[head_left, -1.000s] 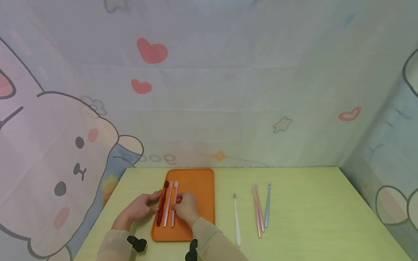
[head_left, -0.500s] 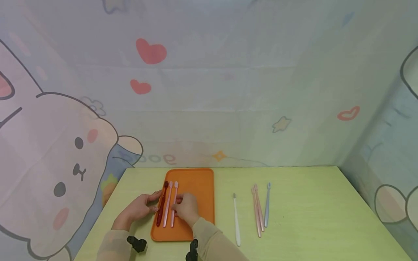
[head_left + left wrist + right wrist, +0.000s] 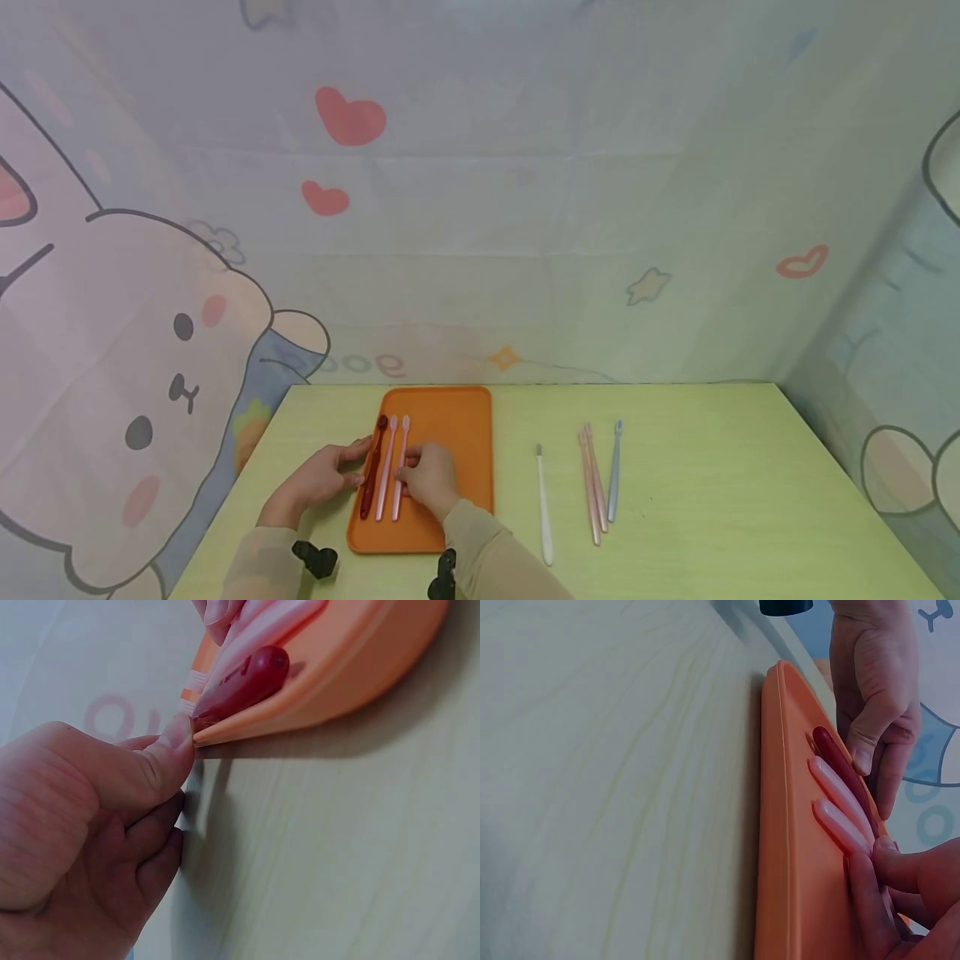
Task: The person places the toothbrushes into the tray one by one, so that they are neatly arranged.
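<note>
An orange tray (image 3: pixel 461 417) lies on the table with three toothbrushes side by side along its left part. At the tray's left rim is a dark red toothbrush (image 3: pixel 372 471), and beside it a pink toothbrush (image 3: pixel 386 471). My right hand (image 3: pixel 433 477) pinches the handle of a second pink toothbrush (image 3: pixel 397 507) between thumb and fingers, low over the tray. With thumb on the rim and fingers against the outside, my left hand (image 3: pixel 318 477) grips the tray's left edge; the left wrist view shows that thumb (image 3: pixel 174 739) close by the red handle.
Right of the tray, a white toothbrush (image 3: pixel 544 508) lies on the pale green table (image 3: pixel 712 483). Farther right are two pink toothbrushes (image 3: pixel 590 492), partly overlapping, and a blue-grey toothbrush (image 3: pixel 615 475). A printed cloth backdrop (image 3: pixel 525 208) rises behind the table.
</note>
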A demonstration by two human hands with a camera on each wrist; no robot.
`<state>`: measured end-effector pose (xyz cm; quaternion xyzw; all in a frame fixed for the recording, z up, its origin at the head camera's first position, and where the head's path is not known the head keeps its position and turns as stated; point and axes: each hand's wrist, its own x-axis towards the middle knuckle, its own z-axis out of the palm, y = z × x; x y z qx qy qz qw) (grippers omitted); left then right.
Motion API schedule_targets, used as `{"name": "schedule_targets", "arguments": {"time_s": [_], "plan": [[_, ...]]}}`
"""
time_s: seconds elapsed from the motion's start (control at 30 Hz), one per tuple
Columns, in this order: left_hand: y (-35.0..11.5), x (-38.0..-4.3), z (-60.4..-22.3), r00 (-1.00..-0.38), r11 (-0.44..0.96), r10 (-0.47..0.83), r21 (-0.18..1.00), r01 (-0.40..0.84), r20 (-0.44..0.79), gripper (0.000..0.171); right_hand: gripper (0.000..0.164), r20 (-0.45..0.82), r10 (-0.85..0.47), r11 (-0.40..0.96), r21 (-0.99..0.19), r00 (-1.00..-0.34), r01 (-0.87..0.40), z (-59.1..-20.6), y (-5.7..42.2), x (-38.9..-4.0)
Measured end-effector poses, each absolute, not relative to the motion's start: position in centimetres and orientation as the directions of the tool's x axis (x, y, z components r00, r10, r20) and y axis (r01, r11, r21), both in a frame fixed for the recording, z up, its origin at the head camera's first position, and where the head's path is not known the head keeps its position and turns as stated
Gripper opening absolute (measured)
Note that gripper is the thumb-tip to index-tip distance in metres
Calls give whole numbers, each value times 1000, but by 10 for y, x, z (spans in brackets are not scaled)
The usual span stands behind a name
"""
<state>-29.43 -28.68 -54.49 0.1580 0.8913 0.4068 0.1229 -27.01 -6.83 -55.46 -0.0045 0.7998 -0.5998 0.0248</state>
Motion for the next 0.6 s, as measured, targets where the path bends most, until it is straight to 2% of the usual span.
{"name": "schedule_targets", "arguments": {"time_s": [0.3, 0.6], "plan": [[-286, -293, -543, -915, 619, 396, 757, 206, -75, 67, 27, -7, -49, 277, -961, -999, -7, -557, -68, -270], [-289, -296, -547, -916, 623, 395, 755, 206, -76, 68, 37, -3, -77, 285, -958, -997, -19, -553, -57, -269]]}}
